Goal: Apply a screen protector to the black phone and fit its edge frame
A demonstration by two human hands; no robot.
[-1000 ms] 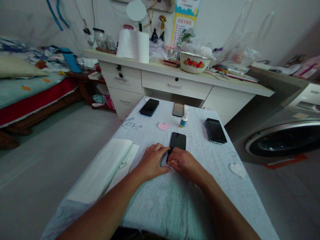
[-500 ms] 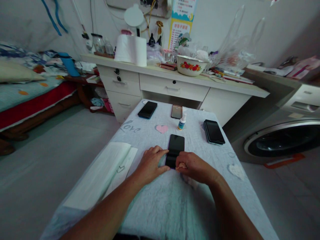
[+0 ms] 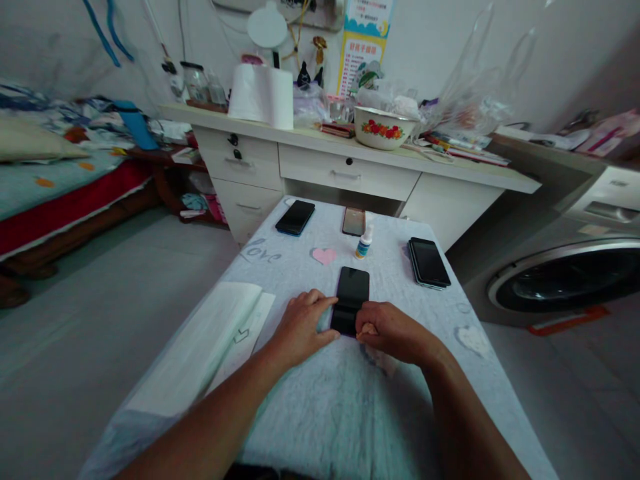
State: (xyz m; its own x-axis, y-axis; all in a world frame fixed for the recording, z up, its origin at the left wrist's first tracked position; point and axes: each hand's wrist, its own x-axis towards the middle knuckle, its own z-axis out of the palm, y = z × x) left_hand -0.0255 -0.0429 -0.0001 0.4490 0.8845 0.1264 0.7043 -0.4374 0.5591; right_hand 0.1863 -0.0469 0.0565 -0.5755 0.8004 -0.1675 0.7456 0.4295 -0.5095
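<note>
A black phone (image 3: 351, 293) lies screen up in the middle of the cloth-covered table (image 3: 320, 413). My left hand (image 3: 300, 325) rests on the cloth at the phone's near left corner, fingers curled and the forefinger touching its left edge. My right hand (image 3: 391, 328) is curled in a pinch at the phone's near right corner; what it holds, if anything, is hidden. A small spray bottle (image 3: 364, 243) stands just beyond the phone.
Three other phones lie farther back: one far left (image 3: 295, 217), one far middle (image 3: 354, 221), one at the right (image 3: 429, 262). White paper sheets (image 3: 210, 340) lie at the table's left edge. A cluttered desk (image 3: 350, 157) stands behind, a washing machine (image 3: 565, 273) right, a bed (image 3: 55, 180) left.
My right hand has slid from over the phone's near end to its near right corner, uncovering more of the screen. My left hand has barely moved.
</note>
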